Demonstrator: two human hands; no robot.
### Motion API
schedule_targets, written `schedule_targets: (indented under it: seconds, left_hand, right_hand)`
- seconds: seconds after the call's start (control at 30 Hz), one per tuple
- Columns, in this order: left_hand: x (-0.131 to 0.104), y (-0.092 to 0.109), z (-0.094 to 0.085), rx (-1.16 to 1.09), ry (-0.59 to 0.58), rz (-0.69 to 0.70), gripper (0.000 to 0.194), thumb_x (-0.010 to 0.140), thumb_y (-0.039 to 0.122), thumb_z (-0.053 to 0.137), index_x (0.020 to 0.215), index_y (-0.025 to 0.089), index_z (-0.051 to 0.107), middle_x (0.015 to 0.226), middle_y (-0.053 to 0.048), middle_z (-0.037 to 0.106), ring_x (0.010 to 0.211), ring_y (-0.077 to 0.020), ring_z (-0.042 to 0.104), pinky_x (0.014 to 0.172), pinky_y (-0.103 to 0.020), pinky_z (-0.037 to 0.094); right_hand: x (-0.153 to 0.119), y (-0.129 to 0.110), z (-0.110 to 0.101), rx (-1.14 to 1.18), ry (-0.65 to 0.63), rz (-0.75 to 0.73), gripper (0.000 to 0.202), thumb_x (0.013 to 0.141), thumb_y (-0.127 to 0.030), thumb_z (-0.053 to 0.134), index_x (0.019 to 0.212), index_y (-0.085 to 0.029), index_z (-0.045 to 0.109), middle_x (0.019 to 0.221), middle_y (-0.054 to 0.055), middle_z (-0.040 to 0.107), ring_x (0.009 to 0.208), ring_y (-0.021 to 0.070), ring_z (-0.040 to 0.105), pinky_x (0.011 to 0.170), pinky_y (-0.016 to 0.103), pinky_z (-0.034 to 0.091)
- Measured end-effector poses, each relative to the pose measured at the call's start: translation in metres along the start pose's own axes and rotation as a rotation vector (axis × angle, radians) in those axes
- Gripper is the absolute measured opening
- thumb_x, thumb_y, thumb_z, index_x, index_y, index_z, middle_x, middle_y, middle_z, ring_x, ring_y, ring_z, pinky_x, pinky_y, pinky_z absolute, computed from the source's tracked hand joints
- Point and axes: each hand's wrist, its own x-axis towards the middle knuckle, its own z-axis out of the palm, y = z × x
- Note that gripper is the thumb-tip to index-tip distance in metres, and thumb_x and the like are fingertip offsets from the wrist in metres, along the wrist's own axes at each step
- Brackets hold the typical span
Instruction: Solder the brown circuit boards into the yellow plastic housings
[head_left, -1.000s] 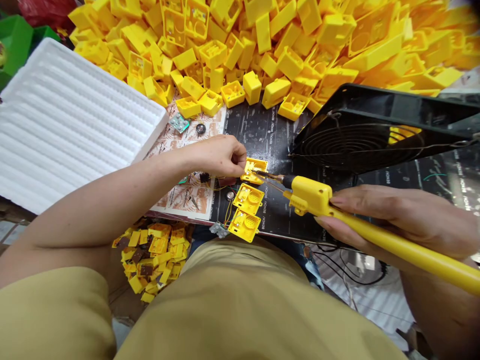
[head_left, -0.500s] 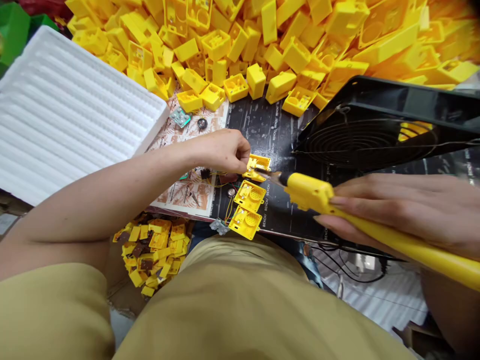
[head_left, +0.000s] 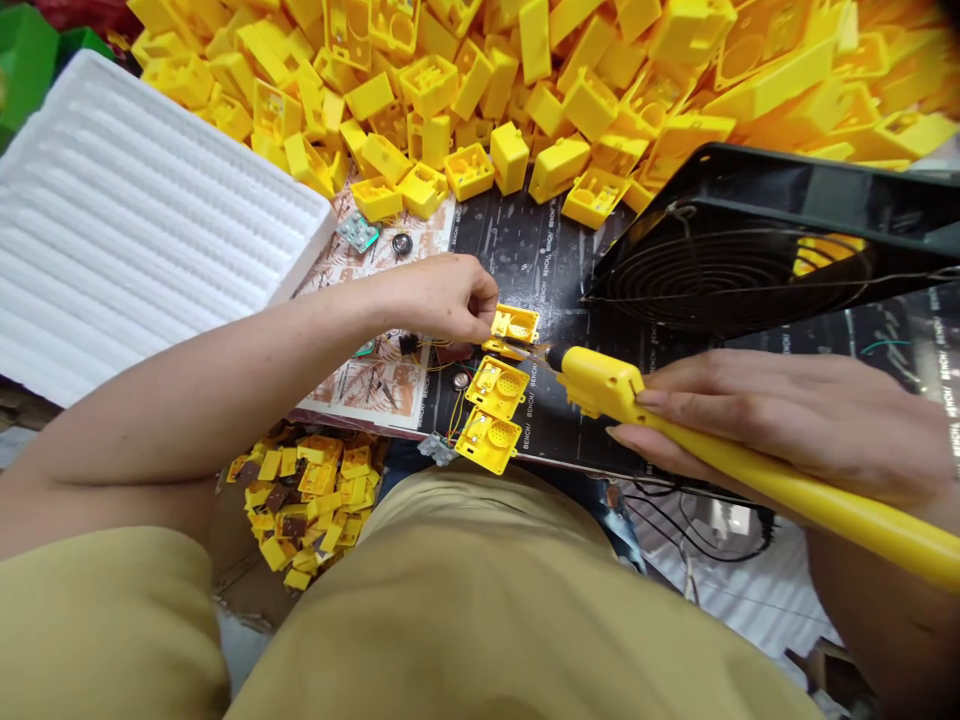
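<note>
Pinched fingers of my left hand (head_left: 454,298) rest at the left edge of the farthest yellow casing (head_left: 517,322); what they hold is too small to make out. My right hand (head_left: 795,420) is wrapped round a yellow soldering tool (head_left: 604,378), whose metal tip points left at that casing's near edge. Two more open casings, a middle one (head_left: 496,387) and a near one (head_left: 489,440), lie in a row toward my body. Beside them are a small round part (head_left: 460,381), thin wires and a grey board (head_left: 437,449).
Many yellow casings (head_left: 510,158) are heaped at the back. A black fan (head_left: 705,270) stands at the right, a white foam tray (head_left: 157,220) at the left. A green board (head_left: 360,231) and a round speaker (head_left: 402,244) lie behind my left wrist. Small yellow pieces (head_left: 319,500) sit below the table edge.
My right hand and the soldering tool have shifted slightly left. My left hand keeps its pinch at the farthest casing. The whole view has moved a little.
</note>
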Motion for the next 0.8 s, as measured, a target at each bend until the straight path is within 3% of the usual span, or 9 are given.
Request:
schedule_targets:
  seconds: [0.13, 0.33, 0.6, 0.7, 0.8]
  left_hand:
    - [0.000, -0.001, 0.001, -0.007, -0.010, -0.013, 0.004, 0.067, 0.013, 0.065, 0.065, 0.016, 0.066, 0.057, 0.003, 0.061, 0.055, -0.0088, 0.051, 0.060, -0.024, 0.032]
    - [-0.001, 0.002, 0.000, 0.010, 0.002, -0.016, 0.005, 0.065, 0.011, 0.065, 0.063, 0.016, 0.065, 0.056, 0.004, 0.058, 0.054, -0.0089, 0.049, 0.060, -0.025, 0.032]
    - [0.000, 0.002, 0.001, 0.011, 0.011, -0.005, 0.006, 0.065, 0.012, 0.065, 0.062, 0.016, 0.064, 0.054, 0.003, 0.055, 0.058, -0.0108, 0.050, 0.062, -0.026, 0.032]
    - [-0.001, 0.006, 0.000, 0.030, 0.001, -0.036, 0.006, 0.066, 0.010, 0.066, 0.063, 0.016, 0.065, 0.055, 0.003, 0.054, 0.058, -0.0110, 0.051, 0.064, -0.027, 0.032]
    - [-0.001, 0.007, -0.001, 0.023, 0.000, -0.046, 0.006, 0.066, 0.009, 0.067, 0.063, 0.015, 0.067, 0.055, 0.003, 0.054, 0.063, -0.0122, 0.054, 0.067, -0.027, 0.033]
  right_hand:
    - [0.004, 0.002, -0.006, -0.023, -0.048, -0.040, 0.014, 0.086, -0.019, 0.074, 0.088, -0.023, 0.061, 0.068, 0.002, 0.068, 0.061, 0.0112, 0.068, 0.054, 0.016, 0.055]
    - [-0.020, 0.007, -0.010, -0.033, -0.037, 0.108, 0.008, 0.097, -0.029, 0.059, 0.090, -0.026, 0.062, 0.072, 0.001, 0.069, 0.067, 0.0117, 0.070, 0.062, 0.018, 0.058]
    - [0.006, 0.005, -0.008, -0.028, -0.054, -0.058, 0.015, 0.086, -0.019, 0.075, 0.086, -0.024, 0.061, 0.067, 0.001, 0.069, 0.058, 0.0103, 0.068, 0.054, 0.014, 0.055]
    - [-0.008, 0.013, -0.015, 0.024, -0.051, 0.025, 0.008, 0.089, -0.023, 0.072, 0.091, -0.026, 0.064, 0.075, 0.002, 0.070, 0.064, 0.0115, 0.069, 0.054, 0.017, 0.056]
    - [-0.027, 0.007, -0.016, 0.041, -0.001, 0.274, 0.015, 0.087, -0.033, 0.074, 0.101, -0.034, 0.069, 0.087, 0.002, 0.071, 0.066, 0.0143, 0.067, 0.049, 0.024, 0.054]
